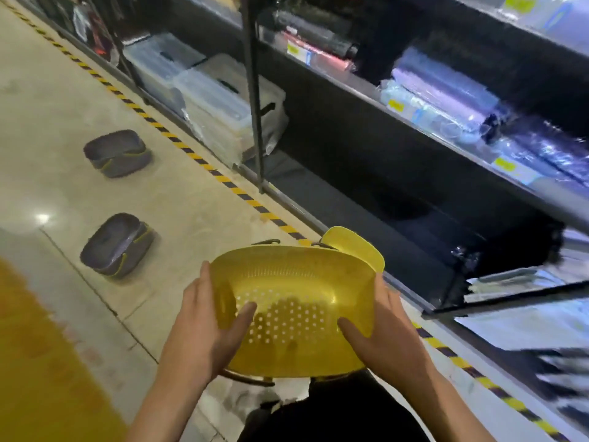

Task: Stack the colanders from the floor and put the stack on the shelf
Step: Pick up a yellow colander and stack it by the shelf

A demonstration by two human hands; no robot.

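I hold a yellow perforated colander (296,282) in front of me with both hands. My left hand (204,327) grips its left rim, thumb inside the bowl. My right hand (379,330) grips the right rim the same way. A yellow tab handle sticks up at its far right. Dark metal handles peek out under it, so something is nested below, mostly hidden. On the floor to the left lie two grey colanders with yellow trim, one nearer (116,245) and one farther (117,153). The dark bottom shelf (398,231) opens just right of the yellow colander.
A black-and-yellow striped tape line (191,153) runs along the floor at the shelf's foot. Clear plastic boxes (223,106) fill the bottom shelf farther back, behind a black upright post (255,100). Wrapped rolls (446,90) lie on the upper shelf. A yellow floor patch (41,362) lies at lower left.
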